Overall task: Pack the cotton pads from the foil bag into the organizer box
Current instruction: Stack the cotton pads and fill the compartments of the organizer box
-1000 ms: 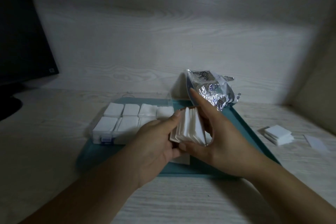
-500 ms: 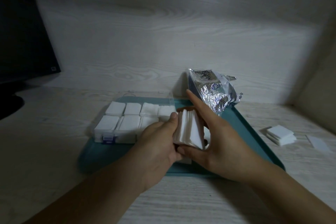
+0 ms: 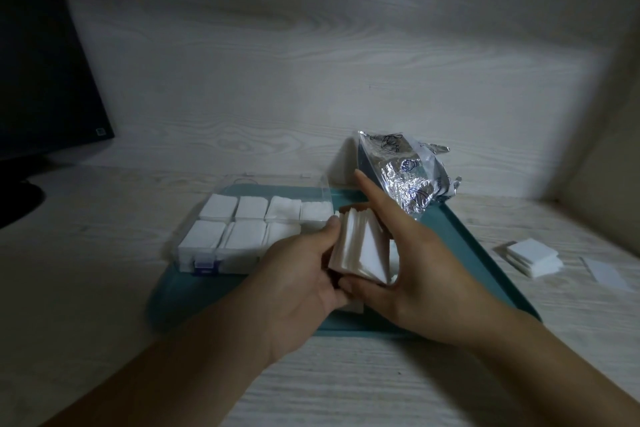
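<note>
Right now both hands hold one stack of cotton pads (image 3: 360, 250) up over the teal tray (image 3: 485, 253). The left hand (image 3: 298, 281) grips the stack from the left side, with its thumb on the top edge. The right hand (image 3: 426, 270) grips it from the right, thumb under the stack and pointer finger stretched straight out over the top. The pads fan out a little between the two hands.

The clear organizer box (image 3: 249, 229) sits on the tray, just left of the hands. Its lid is open and stands up at the back. White pads fill the slots that show; the left hand covers the slot nearest it.

The shiny foil bag (image 3: 405, 177) lies crumpled at the back right corner of the tray, just behind the right pointer finger.

A small pile of pads (image 3: 530, 255) lies on the pale wood bench (image 3: 86, 253), off to the right of the tray. A black monitor (image 3: 41, 62) stands far left.
</note>
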